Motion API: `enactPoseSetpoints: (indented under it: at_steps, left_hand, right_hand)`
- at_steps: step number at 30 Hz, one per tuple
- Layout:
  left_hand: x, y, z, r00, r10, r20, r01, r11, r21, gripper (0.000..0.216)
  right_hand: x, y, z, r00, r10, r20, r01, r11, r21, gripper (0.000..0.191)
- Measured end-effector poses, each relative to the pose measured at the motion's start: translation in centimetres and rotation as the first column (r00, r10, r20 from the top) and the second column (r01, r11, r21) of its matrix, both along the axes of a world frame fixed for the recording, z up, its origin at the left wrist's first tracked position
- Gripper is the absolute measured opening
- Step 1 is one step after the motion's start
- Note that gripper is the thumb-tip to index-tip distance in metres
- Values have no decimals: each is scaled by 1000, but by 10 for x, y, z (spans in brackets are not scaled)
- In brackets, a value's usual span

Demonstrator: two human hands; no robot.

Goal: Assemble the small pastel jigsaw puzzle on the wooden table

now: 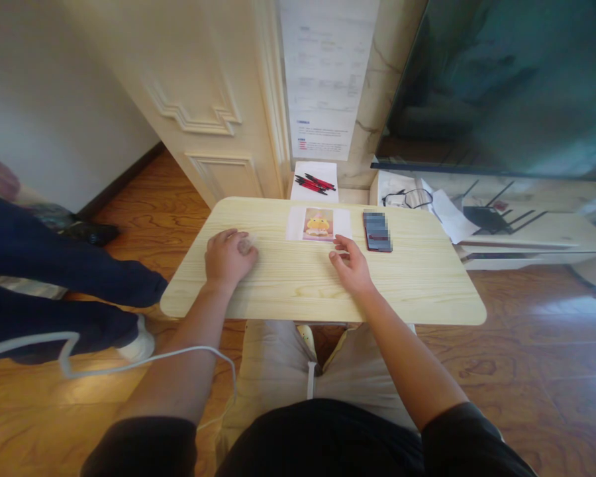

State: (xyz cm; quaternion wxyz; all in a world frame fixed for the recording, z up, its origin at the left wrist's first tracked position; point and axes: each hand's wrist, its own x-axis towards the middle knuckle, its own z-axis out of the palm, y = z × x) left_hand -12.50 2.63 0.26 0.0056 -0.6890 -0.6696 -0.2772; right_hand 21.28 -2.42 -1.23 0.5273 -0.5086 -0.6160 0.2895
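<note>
My left hand [227,256] rests on the light wooden table [427,291] with its fingers curled round a small pale lump [246,244] that I cannot name. My right hand [351,264] lies on the table near the middle, fingers loosely spread, holding nothing. Its fingertips sit just below a white sheet with a yellow cartoon picture [318,223]. A dark phone [377,230] lies flat to the right of that sheet, a short way beyond my right hand.
Red and black pens [314,183] lie on paper on a ledge behind the table. A low stand at the right holds glasses [407,197] and papers. Another person's dark-trousered legs [54,265] stretch in from the left. A white cable [104,361] crosses the floor.
</note>
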Motion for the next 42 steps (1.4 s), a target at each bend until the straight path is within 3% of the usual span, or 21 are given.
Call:
enactPoseSetpoints:
  at_steps: [14,23,26,30,33,39,42]
  left_hand:
    - [19,-2,0,983,-95,160,84,994,73,34]
    - [58,-16,41,908,-271,318,175,938,299,27]
    - [77,-20,50,886,-279,369,177,941,287,29]
    - [101,-22,48,778,-288,558,227,958,177,30]
    - [117,-22,43,680,-207,704,249,968,44,34]
    - [137,-23,44,433,-117,894,336,941,-39,44]
    - [143,-25,44,360,-104,927,378,925,-43,47]
  right_hand:
    - [0,2,-5,1000,8,-8,-8,1000,1,55]
    - [0,2,-2,1000,8,-10,-8,1000,7,54]
    - [-1,2,0,1000,-7,-21,7,1000,-7,52]
    - [-2,0,3,994,-84,-70,81,996,-45,37]
    - [-2,0,9,988,-117,-104,111,992,-67,29]
    - [-13,-1,38,993,43,-112,-57,990,-128,31]
    - [-23,-3,52,980,124,-156,-143,982,-120,29]
